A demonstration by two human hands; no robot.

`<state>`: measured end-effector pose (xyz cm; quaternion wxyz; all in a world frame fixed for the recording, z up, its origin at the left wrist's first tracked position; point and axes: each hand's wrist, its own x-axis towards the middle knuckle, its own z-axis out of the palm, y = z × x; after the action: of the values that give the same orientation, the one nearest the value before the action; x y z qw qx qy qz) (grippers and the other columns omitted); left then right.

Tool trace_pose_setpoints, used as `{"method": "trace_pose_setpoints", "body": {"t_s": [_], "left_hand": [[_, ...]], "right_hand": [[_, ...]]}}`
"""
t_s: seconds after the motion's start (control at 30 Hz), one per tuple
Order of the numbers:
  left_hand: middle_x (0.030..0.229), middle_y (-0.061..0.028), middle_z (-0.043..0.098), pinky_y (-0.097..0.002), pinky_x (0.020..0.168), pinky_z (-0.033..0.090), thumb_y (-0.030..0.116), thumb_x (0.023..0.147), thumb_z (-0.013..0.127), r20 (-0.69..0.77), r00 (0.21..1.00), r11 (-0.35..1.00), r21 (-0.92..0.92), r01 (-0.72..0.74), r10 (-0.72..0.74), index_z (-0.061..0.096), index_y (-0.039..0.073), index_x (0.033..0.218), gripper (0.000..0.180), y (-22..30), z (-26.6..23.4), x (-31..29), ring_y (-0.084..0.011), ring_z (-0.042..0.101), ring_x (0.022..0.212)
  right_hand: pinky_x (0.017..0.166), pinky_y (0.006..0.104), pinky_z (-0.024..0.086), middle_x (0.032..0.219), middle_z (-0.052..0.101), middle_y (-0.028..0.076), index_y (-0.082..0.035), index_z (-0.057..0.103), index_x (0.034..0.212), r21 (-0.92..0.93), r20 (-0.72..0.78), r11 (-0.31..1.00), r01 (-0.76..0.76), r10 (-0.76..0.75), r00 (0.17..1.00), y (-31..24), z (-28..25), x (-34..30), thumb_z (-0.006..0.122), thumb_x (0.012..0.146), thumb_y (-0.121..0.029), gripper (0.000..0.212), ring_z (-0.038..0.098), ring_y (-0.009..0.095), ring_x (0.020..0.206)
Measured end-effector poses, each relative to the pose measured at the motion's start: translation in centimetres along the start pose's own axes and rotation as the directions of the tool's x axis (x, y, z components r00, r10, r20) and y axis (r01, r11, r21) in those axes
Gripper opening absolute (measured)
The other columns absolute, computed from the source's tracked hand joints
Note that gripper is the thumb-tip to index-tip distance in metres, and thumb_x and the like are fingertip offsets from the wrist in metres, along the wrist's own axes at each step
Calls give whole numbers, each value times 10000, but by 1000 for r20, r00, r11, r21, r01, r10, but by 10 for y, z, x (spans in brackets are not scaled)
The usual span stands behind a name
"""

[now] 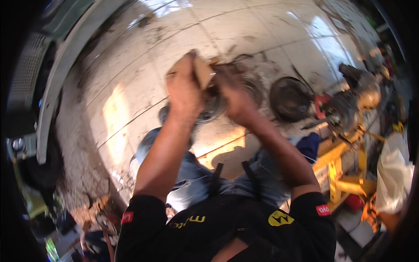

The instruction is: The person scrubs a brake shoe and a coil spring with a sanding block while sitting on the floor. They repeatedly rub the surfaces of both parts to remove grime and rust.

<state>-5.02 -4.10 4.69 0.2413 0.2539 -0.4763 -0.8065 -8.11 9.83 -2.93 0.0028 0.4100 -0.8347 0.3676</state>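
Observation:
My left hand (184, 89) is closed round a tan, flat-sided piece (204, 73) that looks like a small cardboard box or folded card. Close beside it, my right hand (238, 98) is smeared by motion, and its fingers cannot be made out. Below both hands a round grey metal part (212, 112) shows on the floor between my knees, partly covered by them. Another round metal part (252, 91) lies behind my right wrist. A dark, dish-shaped metal drum (291, 99) rests on the tiles farther right.
On the right, a greasy mechanical assembly (342, 114) rests by a yellow metal frame (335, 174), with a whitish sack (393, 168) beyond. A vehicle's pale bumper (65, 65) curves along the left. Another person (97, 242) is at the lower left. Dirt marks the tiled floor (170, 37).

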Motion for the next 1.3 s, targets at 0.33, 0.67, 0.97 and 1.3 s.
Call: {"method": "trace_pose_setpoints", "body": {"t_s": [0.33,0.67,0.97,1.3], "left_hand": [[921,-96,665,-315,636,509,341,958,544,60,991,989,-87,123,-118,578,45,1179,371,7,0,-4,-192,612,730],[906,-113,669,-326,614,507,320,954,554,122,987,994,-16,106,-103,535,29,1210,388,13,-4,-5,-192,599,679],[893,-100,657,-319,610,505,315,981,501,62,994,989,-114,93,-87,540,35,1209,363,4,-5,0,-177,600,684],[799,-65,601,-295,620,505,183,909,613,25,994,989,-96,112,-110,624,-24,974,218,7,5,-8,-164,601,711]], "right_hand": [[1188,500,112,1531,283,239,-5,317,1463,-295,-38,955,-33,23,999,8,-12,-3,577,856,-160,678,192,370,1460],[1199,499,91,1570,203,211,-28,222,1513,-358,72,933,19,7,997,12,-12,0,535,836,-65,747,135,387,1471],[1186,539,69,1541,250,256,53,186,1488,110,55,994,29,-35,998,-33,-4,-4,574,812,-200,819,186,406,1456],[1176,537,152,1519,284,275,102,241,1454,-161,51,986,-32,41,998,-22,7,-8,476,898,-154,656,222,413,1442]]}}
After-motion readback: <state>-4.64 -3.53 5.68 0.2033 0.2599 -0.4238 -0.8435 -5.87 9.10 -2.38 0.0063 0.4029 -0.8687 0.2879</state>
